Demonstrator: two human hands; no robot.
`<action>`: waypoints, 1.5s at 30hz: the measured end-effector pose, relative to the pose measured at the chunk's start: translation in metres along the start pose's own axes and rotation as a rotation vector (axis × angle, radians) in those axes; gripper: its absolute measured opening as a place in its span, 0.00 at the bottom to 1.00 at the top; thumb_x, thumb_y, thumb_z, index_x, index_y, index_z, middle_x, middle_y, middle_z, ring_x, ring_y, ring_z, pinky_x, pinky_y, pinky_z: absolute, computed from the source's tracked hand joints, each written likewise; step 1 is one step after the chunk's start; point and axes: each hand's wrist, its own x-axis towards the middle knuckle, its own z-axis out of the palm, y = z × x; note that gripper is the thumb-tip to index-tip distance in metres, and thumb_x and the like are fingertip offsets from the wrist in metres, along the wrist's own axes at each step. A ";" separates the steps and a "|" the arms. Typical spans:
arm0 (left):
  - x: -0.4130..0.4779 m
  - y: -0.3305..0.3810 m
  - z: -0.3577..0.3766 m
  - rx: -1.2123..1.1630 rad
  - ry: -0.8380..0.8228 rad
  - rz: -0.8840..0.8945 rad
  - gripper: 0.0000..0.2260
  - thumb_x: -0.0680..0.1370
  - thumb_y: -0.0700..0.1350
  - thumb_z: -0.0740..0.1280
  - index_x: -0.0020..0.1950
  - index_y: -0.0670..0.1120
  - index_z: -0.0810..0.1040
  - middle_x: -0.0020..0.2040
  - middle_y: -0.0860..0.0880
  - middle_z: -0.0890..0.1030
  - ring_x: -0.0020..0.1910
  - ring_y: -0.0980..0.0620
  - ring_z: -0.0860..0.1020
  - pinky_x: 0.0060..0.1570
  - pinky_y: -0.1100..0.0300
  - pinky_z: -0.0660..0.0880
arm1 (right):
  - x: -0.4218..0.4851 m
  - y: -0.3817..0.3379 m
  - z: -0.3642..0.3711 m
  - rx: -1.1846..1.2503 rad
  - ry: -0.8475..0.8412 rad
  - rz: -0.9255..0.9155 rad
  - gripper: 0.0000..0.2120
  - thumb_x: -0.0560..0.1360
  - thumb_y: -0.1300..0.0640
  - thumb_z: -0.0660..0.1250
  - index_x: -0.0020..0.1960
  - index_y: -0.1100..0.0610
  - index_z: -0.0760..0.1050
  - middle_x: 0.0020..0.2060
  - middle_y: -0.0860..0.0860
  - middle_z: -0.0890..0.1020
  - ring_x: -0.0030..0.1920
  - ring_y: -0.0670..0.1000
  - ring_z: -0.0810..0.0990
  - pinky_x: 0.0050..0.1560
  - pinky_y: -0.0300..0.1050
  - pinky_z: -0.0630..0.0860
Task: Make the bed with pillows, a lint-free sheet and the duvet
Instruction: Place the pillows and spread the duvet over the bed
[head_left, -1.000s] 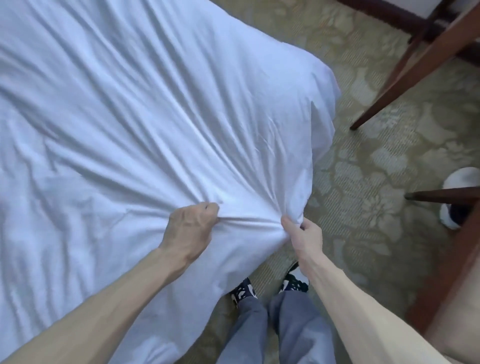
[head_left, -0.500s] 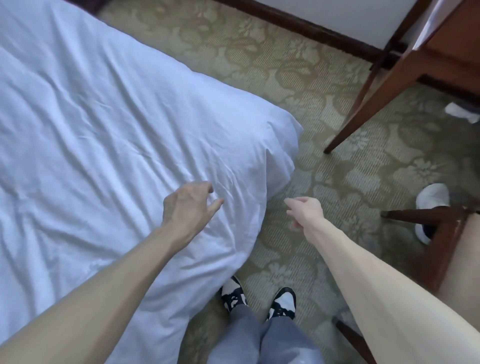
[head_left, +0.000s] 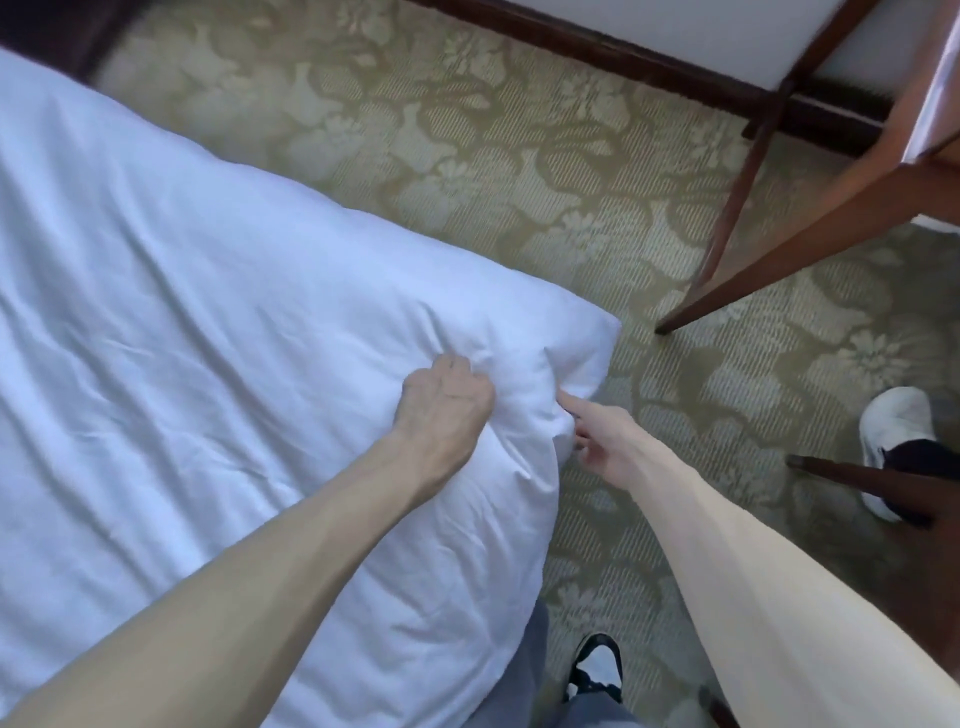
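A white duvet (head_left: 208, 312) covers the bed and fills the left half of the head view. Its rounded corner (head_left: 587, 343) hangs over the bed's edge toward the carpet. My left hand (head_left: 444, 400) lies on top of the duvet just inside that corner, and its curled fingers bunch the fabric into small creases. My right hand (head_left: 597, 436) is at the duvet's side edge below the corner. Its thumb is stretched along the fabric and its fingers are tucked at the hanging edge, pinching it.
Patterned green carpet (head_left: 519, 182) runs to the right of the bed. Slanted wooden furniture legs (head_left: 769, 270) stand at the upper right, and another dark leg (head_left: 857, 473) crosses a white shoe (head_left: 893, 421). My own shoe (head_left: 597, 665) is at the bottom.
One second ago both hands pulled the duvet taut. Half a second ago they had let go and hovered open. Now both hold the duvet again, nearer its corner, and the view has shifted right.
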 end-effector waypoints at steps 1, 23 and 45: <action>0.005 -0.002 0.002 0.013 0.038 0.039 0.20 0.46 0.39 0.83 0.30 0.46 0.77 0.30 0.48 0.74 0.28 0.47 0.75 0.28 0.63 0.53 | 0.004 -0.003 -0.002 -0.011 0.066 -0.026 0.11 0.74 0.52 0.77 0.45 0.58 0.78 0.27 0.49 0.74 0.23 0.47 0.67 0.24 0.39 0.61; 0.063 -0.136 -0.028 -0.158 -0.219 -0.153 0.29 0.82 0.67 0.49 0.78 0.54 0.64 0.78 0.48 0.65 0.79 0.48 0.59 0.79 0.42 0.46 | 0.001 -0.162 0.057 -1.411 -0.167 -0.405 0.33 0.81 0.33 0.55 0.82 0.44 0.56 0.77 0.45 0.67 0.67 0.55 0.75 0.70 0.50 0.70; 0.073 -0.218 -0.155 -0.738 -0.385 -0.793 0.24 0.85 0.62 0.50 0.76 0.54 0.71 0.69 0.51 0.78 0.68 0.46 0.74 0.73 0.50 0.61 | -0.093 -0.368 0.207 -1.591 -0.364 -0.508 0.19 0.84 0.51 0.55 0.42 0.62 0.73 0.37 0.56 0.78 0.39 0.59 0.83 0.49 0.61 0.83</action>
